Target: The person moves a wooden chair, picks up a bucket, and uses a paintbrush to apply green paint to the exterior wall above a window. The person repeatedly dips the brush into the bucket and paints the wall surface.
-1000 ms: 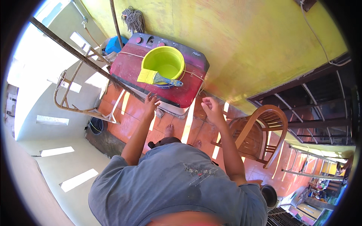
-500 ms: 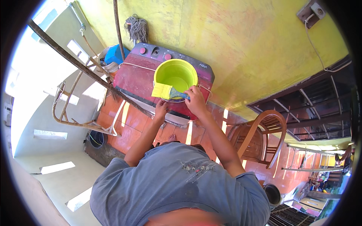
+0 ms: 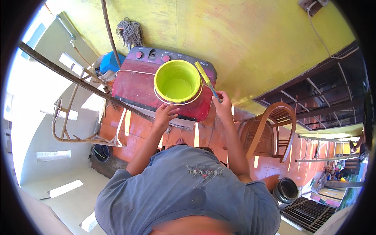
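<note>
A paintbrush (image 3: 203,75) stands edge-on in my right hand (image 3: 223,102), which is closed round its blue handle. Its bristles are coated in yellow paint and point up and away, just right of a bright yellow-green bucket (image 3: 157,82). Similar yellow-green paint (image 3: 174,89) lies in the bucket, which rests on the red lid of a washing machine (image 3: 131,88). My left hand (image 3: 164,114) is at the bucket's near side with its fingers apart. Its fingertips are by the white wire handle (image 3: 188,103); whether they touch it I cannot tell.
Behind the machine rises a yellow wall (image 3: 243,43), with a grey mop head (image 3: 130,33) against it. A wooden pole (image 3: 66,64) slants across at the left. To the right stand a wooden chair (image 3: 256,137) and a dark window (image 3: 313,94). A black bucket (image 3: 287,189) sits at lower right.
My right hand has moved right with the paintbrush, from the bucket's front rim to beside it, turning the bristles upward. The bucket's wire handle now hangs lower in front. My left fingers have spread.
</note>
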